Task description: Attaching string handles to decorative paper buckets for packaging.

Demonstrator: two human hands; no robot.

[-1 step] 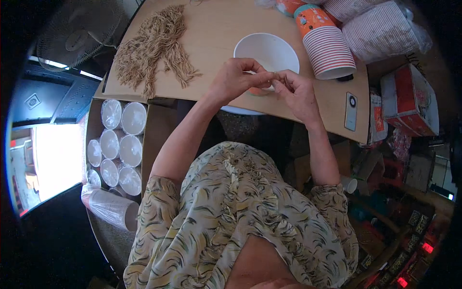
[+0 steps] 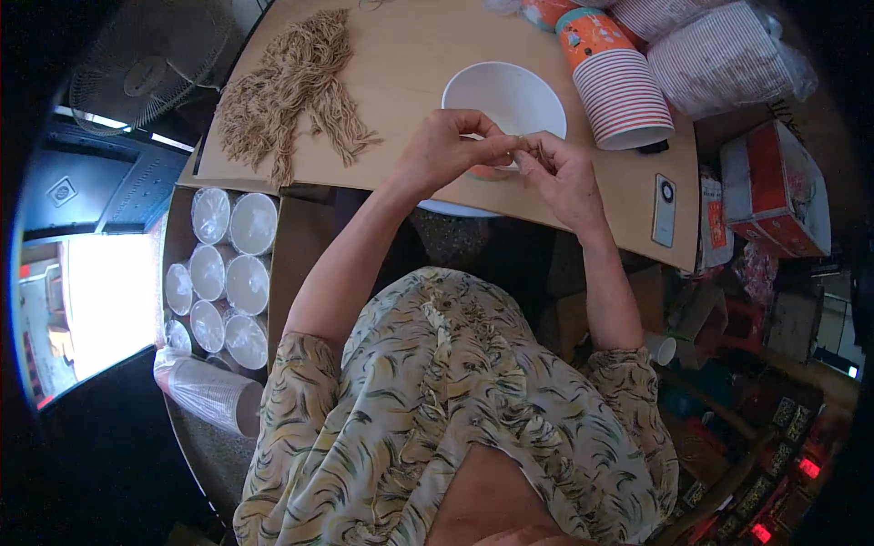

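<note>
My left hand [image 2: 446, 146] and my right hand [image 2: 560, 177] meet fingertip to fingertip above the near rim of a white bowl [image 2: 505, 91]. Both pinch one small pale piece between them, too small to make out. A bit of orange [image 2: 492, 171] shows just under the left fingers. The bowl stands on a light wooden board [image 2: 410, 55]. A heap of tan stringy strands [image 2: 291, 86] lies on the board at the left, well away from both hands.
A lying stack of red-striped paper cups [image 2: 619, 86] and bagged cups [image 2: 728, 55] sit right of the bowl. A phone [image 2: 664, 210] lies near the board's right edge. Clear plastic cups [image 2: 228, 273] stand below left, a fan [image 2: 137, 73] beyond, a red box [image 2: 774, 191] at right.
</note>
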